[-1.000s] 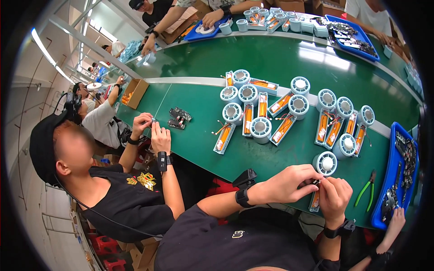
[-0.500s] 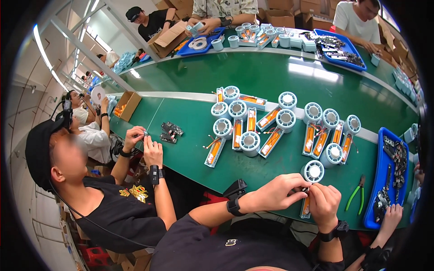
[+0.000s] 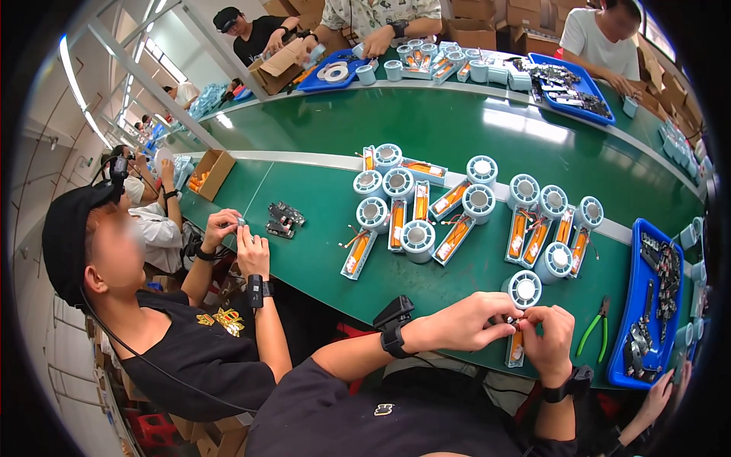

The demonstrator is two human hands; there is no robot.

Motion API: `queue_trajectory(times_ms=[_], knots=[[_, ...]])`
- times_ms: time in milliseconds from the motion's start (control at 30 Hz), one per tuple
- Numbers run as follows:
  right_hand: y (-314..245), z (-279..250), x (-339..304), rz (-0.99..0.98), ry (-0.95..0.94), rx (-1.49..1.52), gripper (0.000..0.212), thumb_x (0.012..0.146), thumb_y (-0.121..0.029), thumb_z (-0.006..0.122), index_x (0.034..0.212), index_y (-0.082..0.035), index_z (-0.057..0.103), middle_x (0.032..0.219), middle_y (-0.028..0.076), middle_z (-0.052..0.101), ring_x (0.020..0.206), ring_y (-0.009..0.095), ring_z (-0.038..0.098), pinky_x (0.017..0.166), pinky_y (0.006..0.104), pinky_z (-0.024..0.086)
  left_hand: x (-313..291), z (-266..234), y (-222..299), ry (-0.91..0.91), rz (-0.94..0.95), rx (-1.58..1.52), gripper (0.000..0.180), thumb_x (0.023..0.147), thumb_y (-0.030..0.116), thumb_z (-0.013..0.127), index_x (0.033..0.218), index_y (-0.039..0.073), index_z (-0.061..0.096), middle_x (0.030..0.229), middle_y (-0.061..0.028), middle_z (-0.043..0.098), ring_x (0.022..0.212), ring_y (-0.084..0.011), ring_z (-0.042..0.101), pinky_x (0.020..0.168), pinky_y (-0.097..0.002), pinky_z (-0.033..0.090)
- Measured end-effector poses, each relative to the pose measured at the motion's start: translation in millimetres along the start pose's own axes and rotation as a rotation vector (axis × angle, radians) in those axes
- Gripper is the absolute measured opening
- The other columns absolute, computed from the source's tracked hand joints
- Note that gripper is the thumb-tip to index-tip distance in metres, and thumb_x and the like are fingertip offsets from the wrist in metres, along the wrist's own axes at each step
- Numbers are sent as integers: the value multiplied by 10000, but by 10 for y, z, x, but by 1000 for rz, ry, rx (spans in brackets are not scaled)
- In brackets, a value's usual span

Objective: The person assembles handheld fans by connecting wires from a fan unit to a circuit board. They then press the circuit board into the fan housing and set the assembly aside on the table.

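Right in front of me lies a light-blue housing with a round vented head (image 3: 525,289) and an orange battery (image 3: 517,349) in its open handle. Above that handle, my left hand (image 3: 483,320) and my right hand (image 3: 550,339) meet, fingertips pinched together. Between them shows a small dark and pale bit, perhaps wire ends, too small to name. My fingers hide most of it. Beyond my hands stand several like housings, one (image 3: 558,260) close by, with orange batteries and thin loose wires.
Green-handled cutters (image 3: 593,329) lie right of my hands, beside a blue tray (image 3: 620,346) of dark circuit parts. To the left, a co-worker's hands (image 3: 237,238) work near small dark boards (image 3: 285,219). Across the green table (image 3: 320,198), other people handle blue parts.
My hands stay over the housing, the fingers shifting slightly. At the right, another person's hand has drawn back from the blue tray. Across the table, a person's hands have moved apart.
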State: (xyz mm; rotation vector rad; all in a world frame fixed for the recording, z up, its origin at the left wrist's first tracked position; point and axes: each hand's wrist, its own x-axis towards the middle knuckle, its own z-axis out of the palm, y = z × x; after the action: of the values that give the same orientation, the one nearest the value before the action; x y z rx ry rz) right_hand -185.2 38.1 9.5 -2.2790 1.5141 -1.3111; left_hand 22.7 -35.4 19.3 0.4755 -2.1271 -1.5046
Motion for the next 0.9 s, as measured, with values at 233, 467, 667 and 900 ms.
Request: queue_trajectory(times_ms=[233, 467, 667, 900], knots=[[32, 69, -24, -60, 9, -32, 194, 719, -10, 783, 818, -90, 636, 701, 33, 679, 561, 250, 613, 551, 348, 439, -56, 63, -60, -11, -91, -117, 235, 967, 38, 672, 1188, -32, 638, 1076, -118, 670, 889, -186, 718, 738, -311, 612], [28, 30, 80, -147, -36, -85, 153, 761, -46, 766, 814, -85, 627, 685, 54, 672, 545, 260, 601, 548, 354, 441, -75, 40, -48, 16, -95, -15, 207, 983, 52, 667, 1173, -25, 645, 1027, -92, 699, 844, -144, 721, 697, -278, 576], [-150, -216, -115, 262, -227, 102, 134, 863, -102, 732, 861, -23, 624, 680, 138, 655, 575, 297, 622, 565, 373, 466, -148, 207, 15, 241, -230, -268, 192, 966, 75, 685, 1139, -6, 664, 955, -96, 730, 822, -147, 731, 667, -283, 557], [-228, -436, -43, 549, -460, 215, 239, 893, -172, 751, 964, 26, 635, 700, 162, 654, 599, 286, 634, 592, 363, 487, 107, 232, 449, 39, -35, 653, 160, 866, 111, 716, 1024, 86, 723, 999, -107, 713, 965, -256, 717, 839, -380, 570]])
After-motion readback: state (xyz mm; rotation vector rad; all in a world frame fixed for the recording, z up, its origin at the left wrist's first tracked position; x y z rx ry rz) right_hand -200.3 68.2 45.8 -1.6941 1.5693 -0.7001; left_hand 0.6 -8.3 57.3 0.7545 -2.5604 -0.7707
